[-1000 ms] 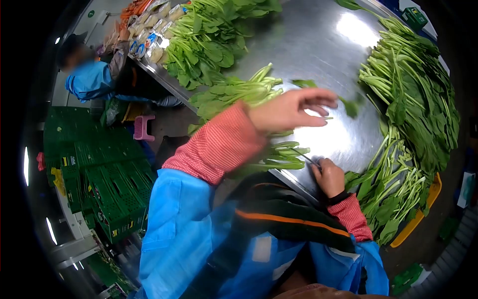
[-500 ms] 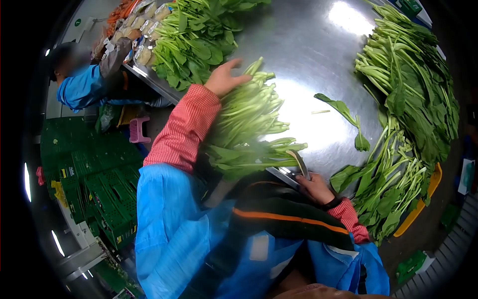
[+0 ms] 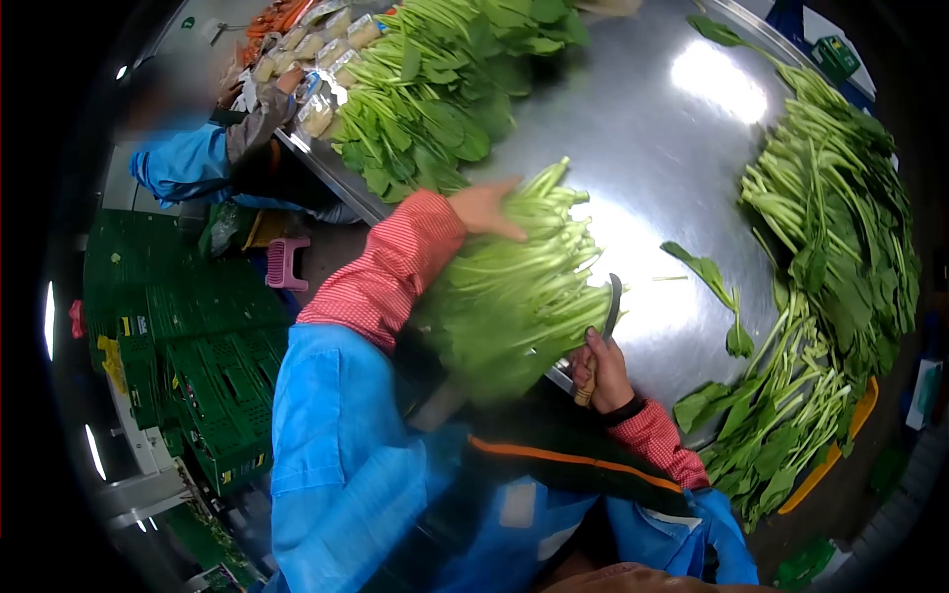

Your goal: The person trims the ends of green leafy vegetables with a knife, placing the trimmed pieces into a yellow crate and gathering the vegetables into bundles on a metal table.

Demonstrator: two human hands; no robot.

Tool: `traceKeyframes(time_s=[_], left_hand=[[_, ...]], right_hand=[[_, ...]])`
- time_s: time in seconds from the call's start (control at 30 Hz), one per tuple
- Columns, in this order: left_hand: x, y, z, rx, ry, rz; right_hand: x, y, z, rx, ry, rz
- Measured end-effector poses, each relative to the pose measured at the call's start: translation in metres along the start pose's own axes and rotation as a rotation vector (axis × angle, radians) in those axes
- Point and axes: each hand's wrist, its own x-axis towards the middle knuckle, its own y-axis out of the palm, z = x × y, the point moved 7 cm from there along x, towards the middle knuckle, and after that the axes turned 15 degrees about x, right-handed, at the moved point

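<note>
My left hand (image 3: 489, 210) lies on the upper left side of a bunch of leafy greens (image 3: 534, 277), its fingers apart over the pale stems. The leaves of this bunch are blurred and hang toward the table's near edge. My right hand (image 3: 603, 371) is wrapped round the wooden handle of a curved knife (image 3: 614, 304), whose blade points up beside the cut stem ends. A loose leafy stalk (image 3: 707, 272) and a thin stem piece (image 3: 669, 278) lie on the metal table (image 3: 633, 119) to the right.
Greens (image 3: 425, 109) are piled at the back left, near packaged goods (image 3: 316, 114) and carrots (image 3: 277, 18). A larger heap (image 3: 840, 198) covers the right side. A co-worker in blue (image 3: 183, 163) is at the far left, above green crates (image 3: 222, 405) and a pink stool (image 3: 287, 264).
The lower stalks now sit against the rest of the bunch. The knife blade has turned more upright, away from the stalks. The whole view has shifted slightly.
</note>
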Motion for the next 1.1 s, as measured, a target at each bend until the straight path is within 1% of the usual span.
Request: traceKeyframes(time_s=[0.03,0.17,0.27,0.3,0.4,0.43,0.53,0.57,0.63,0.7,0.8,0.83,0.93,0.97,1.03,1.07,1.1], left_hand=[[0.001,-0.002,0.004,0.016,-0.024,-0.035],[0.006,-0.012,0.011,0.022,-0.105,-0.111],[0.012,-0.007,0.009,0.139,-0.102,-0.038],[0.007,-0.009,0.0,0.146,-0.128,0.013],[0.009,0.0,0.0,-0.062,-0.1,0.11],[0.012,0.007,-0.001,-0.105,-0.104,0.101],[0.014,0.031,-0.014,-0.36,0.022,0.238],[0.011,0.034,-0.019,-0.434,0.089,0.26],[-0.001,0.042,-0.04,-0.713,0.138,0.355],[-0.019,0.034,-0.067,-0.934,0.062,0.453],[-0.032,0.018,-0.098,-0.966,0.099,0.374],[-0.033,0.016,-0.108,-1.022,0.128,0.347],[-0.018,0.025,-0.125,-1.051,0.221,0.261],[-0.005,0.034,-0.128,-1.091,0.327,0.246],[-0.001,0.022,-0.15,-1.058,0.396,0.125],[0.0,0.015,-0.161,-1.042,0.431,0.063],[0.002,0.01,-0.171,-1.019,0.404,0.064]], right_hand=[[0.002,0.006,0.003,-0.03,-0.062,0.029],[0.003,0.002,-0.008,0.06,0.002,-0.09],[0.013,0.001,-0.018,0.142,0.052,-0.1],[0.017,0.006,-0.019,0.186,0.06,-0.072],[0.03,0.02,-0.016,0.245,0.024,-0.103],[0.036,0.021,-0.016,0.258,0.009,-0.089],[0.049,0.024,-0.013,0.291,-0.006,-0.151],[0.053,0.026,-0.01,0.276,-0.006,-0.067],[0.061,0.028,-0.003,0.342,-0.017,-0.071],[0.062,0.03,0.008,0.35,-0.039,-0.058],[0.055,0.03,0.03,0.278,-0.085,-0.012],[0.053,0.024,0.035,0.285,-0.092,-0.038],[0.041,0.026,0.057,0.303,-0.122,0.046],[0.037,0.027,0.067,0.276,-0.168,0.086],[0.017,0.039,0.089,0.276,-0.196,0.072],[0.019,0.03,0.103,0.263,-0.21,0.142],[0.02,0.022,0.116,0.252,-0.223,0.212]])
